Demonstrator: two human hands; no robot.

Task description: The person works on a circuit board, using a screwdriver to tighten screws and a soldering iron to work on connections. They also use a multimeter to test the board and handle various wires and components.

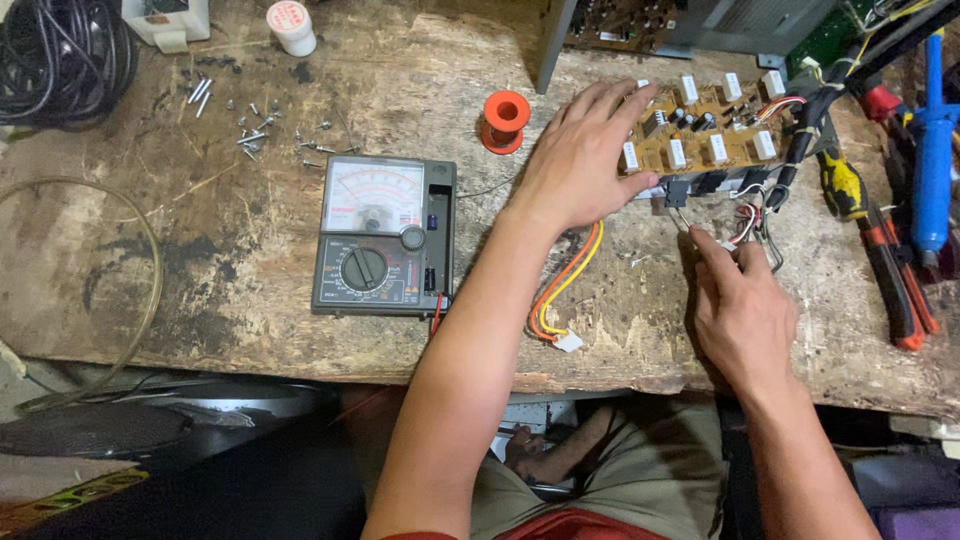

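The person's left hand (580, 155) lies flat, fingers spread, on the left end of the brown circuit board (715, 130), which sits at about two o'clock on the worn wooden table (200, 260). The right hand (740, 310), at four o'clock, pinches a thin metal probe (682, 218) whose tip touches the board's lower edge. To do this well, I think the board must be pressed firmly and the tip kept steady. The meter (385, 235) lies at the centre, loose screws (255, 125) at ten o'clock.
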